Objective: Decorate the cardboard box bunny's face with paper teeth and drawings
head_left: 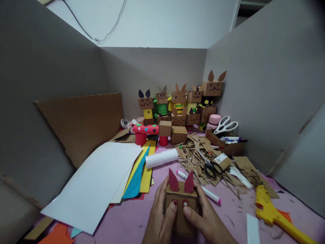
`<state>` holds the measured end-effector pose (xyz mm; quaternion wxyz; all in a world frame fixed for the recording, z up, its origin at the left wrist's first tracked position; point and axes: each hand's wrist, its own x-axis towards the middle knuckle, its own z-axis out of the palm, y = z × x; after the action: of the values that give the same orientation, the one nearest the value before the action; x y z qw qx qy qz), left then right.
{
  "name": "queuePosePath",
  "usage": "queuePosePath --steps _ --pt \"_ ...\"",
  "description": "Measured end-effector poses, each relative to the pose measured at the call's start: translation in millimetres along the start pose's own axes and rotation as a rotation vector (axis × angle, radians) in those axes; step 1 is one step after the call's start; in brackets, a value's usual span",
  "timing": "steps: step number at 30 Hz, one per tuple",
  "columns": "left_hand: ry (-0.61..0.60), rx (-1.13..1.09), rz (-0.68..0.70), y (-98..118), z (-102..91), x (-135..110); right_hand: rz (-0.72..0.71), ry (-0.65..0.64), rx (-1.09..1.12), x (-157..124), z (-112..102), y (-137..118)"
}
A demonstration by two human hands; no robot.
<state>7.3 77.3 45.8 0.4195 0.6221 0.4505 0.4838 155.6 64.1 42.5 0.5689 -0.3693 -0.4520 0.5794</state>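
Between my two hands is a small cardboard box (183, 225) with two pointed dark-pink ears (189, 183) standing on its top edge. My left hand (159, 218) wraps the box's left side, its thumb lying on the front face near the left round mark. Gripping the opposite side, my right hand (209, 217) rests its thumb just below a red-ringed eye (185, 203) with a pale centre. The left eye is mostly covered by the thumb. Behind the box, a white marker with pink ends (212, 196) lies on the purple table.
Yellow glue gun (269, 206) lies at right. Black-handled scissors (213, 168) rest among cardboard scraps (196, 149). White paper (96, 183) covers coloured sheets at left; a white paper roll (162, 158) lies mid-table. Several cardboard animal figures (179, 96) stand by the back panel.
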Motion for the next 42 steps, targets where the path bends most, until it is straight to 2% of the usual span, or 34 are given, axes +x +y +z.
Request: queuePosePath --steps 4,10,18,28,32,36,38,39,42 --pt "0.008 0.048 0.055 2 1.4 -2 0.034 0.021 0.026 -1 2 0" --pt "0.007 -0.027 -0.005 9 1.0 -1 0.029 0.103 -0.119 -3 -5 4" --pt "0.016 -0.078 -0.057 6 0.9 1 0.002 0.073 -0.104 -1 -5 8" --pt "0.022 0.009 0.031 8 2.7 -2 -0.02 0.059 -0.106 0 -2 3" --pt "0.04 -0.041 -0.047 7 2.0 -1 -0.05 -0.045 -0.048 1 0 1" --pt "0.025 -0.139 -0.128 6 0.8 2 -0.068 -0.002 -0.126 2 -6 6" --pt "0.038 -0.146 -0.138 6 0.8 3 -0.142 0.084 -0.264 2 -14 7" --pt "0.057 -0.136 -0.141 6 1.1 3 -0.226 0.131 -0.381 1 -18 7" --pt "0.087 -0.118 -0.136 8 2.3 3 -0.641 0.178 -0.792 -2 -29 0"
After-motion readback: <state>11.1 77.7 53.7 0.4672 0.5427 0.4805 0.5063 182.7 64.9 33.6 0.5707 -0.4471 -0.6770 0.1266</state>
